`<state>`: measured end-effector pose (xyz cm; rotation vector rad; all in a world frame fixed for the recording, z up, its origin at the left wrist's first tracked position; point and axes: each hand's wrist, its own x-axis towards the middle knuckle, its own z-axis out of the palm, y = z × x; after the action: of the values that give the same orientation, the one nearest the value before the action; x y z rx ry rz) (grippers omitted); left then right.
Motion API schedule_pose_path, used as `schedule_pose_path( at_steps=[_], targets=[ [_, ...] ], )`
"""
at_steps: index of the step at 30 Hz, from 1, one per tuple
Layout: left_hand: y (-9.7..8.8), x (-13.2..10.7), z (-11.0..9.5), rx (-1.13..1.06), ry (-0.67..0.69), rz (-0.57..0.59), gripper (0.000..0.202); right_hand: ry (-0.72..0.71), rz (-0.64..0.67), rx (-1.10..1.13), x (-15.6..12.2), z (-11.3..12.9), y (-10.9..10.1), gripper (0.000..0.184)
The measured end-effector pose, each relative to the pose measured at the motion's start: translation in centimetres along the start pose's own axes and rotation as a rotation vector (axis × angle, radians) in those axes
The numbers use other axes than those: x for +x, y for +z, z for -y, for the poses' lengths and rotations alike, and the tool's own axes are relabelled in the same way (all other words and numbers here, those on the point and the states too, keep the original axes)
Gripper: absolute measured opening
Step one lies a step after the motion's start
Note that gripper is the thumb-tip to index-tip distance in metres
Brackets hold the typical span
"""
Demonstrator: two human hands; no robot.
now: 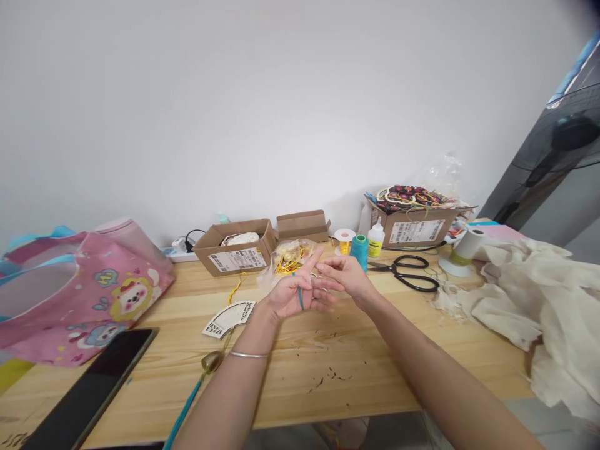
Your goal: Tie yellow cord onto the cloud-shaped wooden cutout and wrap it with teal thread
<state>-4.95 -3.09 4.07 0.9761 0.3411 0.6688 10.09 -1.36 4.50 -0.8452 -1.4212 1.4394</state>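
Note:
My left hand [297, 299] is raised palm up with its fingers spread, and a thin teal cord [300, 299] is looped across the fingers. My right hand [340, 275] is just to its right, its fingertips pinched together against the left fingertips. Whatever they may pinch is too small to see. A fan-shaped wooden cutout [229, 319] lies on the table left of my left wrist. A brass bead [212, 361] with a teal tassel [182, 406] lies below it. A teal thread spool [360, 251] stands behind my right hand.
Black-handled scissors [405, 273], a glue bottle [375, 239] and cardboard boxes [233, 248] stand along the back of the wooden table [356, 369]. A pink tote bag [79, 294] and a dark tablet [89, 387] lie left; cream cloth [520, 306] lies right.

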Motion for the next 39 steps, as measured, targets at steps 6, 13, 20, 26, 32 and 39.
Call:
schedule_pose_path(
  at_steps=[6,13,20,26,32,39],
  targets=[
    [-0.1,0.1,0.2,0.022,-0.018,0.04,0.082,0.021,-0.041,-0.044,0.2,-0.2,-0.1,0.021],
    [-0.1,0.3,0.5,0.042,-0.056,0.055,0.082,-0.067,-0.159,-0.166,0.5,-0.7,-0.2,0.016],
    [-0.2,0.2,0.4,0.034,-0.043,0.028,0.082,0.01,-0.126,-0.134,0.3,0.0,-0.1,0.016],
    [0.0,0.4,0.5,0.05,-0.064,0.025,0.083,-0.032,-0.161,-0.157,0.5,-0.7,0.0,0.014],
    [0.0,0.5,0.6,0.027,-0.073,0.029,0.082,-0.112,-0.291,0.034,0.3,0.1,-0.4,0.014],
    [0.1,0.2,0.2,-0.024,-0.003,0.023,0.081,-0.057,-0.216,0.035,0.2,0.4,-0.5,0.026]
  ],
)
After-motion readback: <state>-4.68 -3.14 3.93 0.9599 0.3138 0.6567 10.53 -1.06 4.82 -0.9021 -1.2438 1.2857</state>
